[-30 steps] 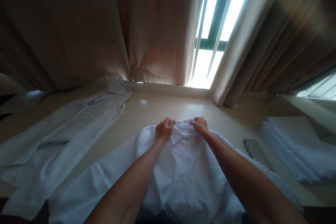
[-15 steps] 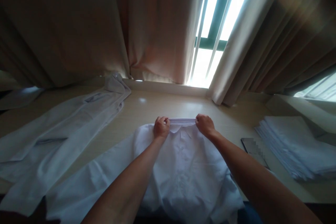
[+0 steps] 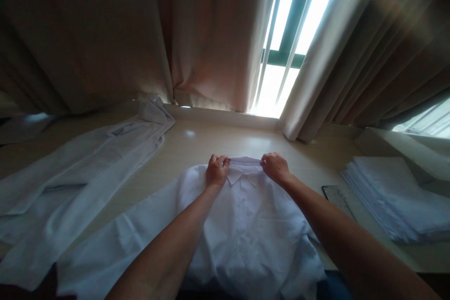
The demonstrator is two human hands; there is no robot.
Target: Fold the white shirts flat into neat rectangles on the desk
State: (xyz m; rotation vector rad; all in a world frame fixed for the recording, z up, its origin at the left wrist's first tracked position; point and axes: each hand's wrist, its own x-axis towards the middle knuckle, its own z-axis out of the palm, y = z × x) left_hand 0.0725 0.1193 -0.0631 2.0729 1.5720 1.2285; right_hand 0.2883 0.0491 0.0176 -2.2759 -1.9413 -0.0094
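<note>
A white long-sleeved shirt [image 3: 242, 215] lies front side up on the pale table, its collar pointing away from me and its buttons running down the middle. My left hand [image 3: 217, 171] pinches the left end of the collar [image 3: 245, 161]. At the collar's right end, my right hand [image 3: 274, 167] is closed on the fabric too. One sleeve [image 3: 130, 225] stretches toward the lower left. Both collar points show between my hands. The shirt's bottom hangs out of sight below the view.
More white garments [image 3: 80, 168] lie spread at the left. A stack of folded white shirts [image 3: 397, 197] is at the right, with a dark-edged flat object [image 3: 339, 199], partly blurred, beside it. Curtains [image 3: 211, 37] and a bright window [image 3: 284, 42] stand behind the table [image 3: 218, 138].
The collar between my hands has gone from a taut, straight edge to a slight arch, and its points show more clearly. Both hands keep nearly the same place.
</note>
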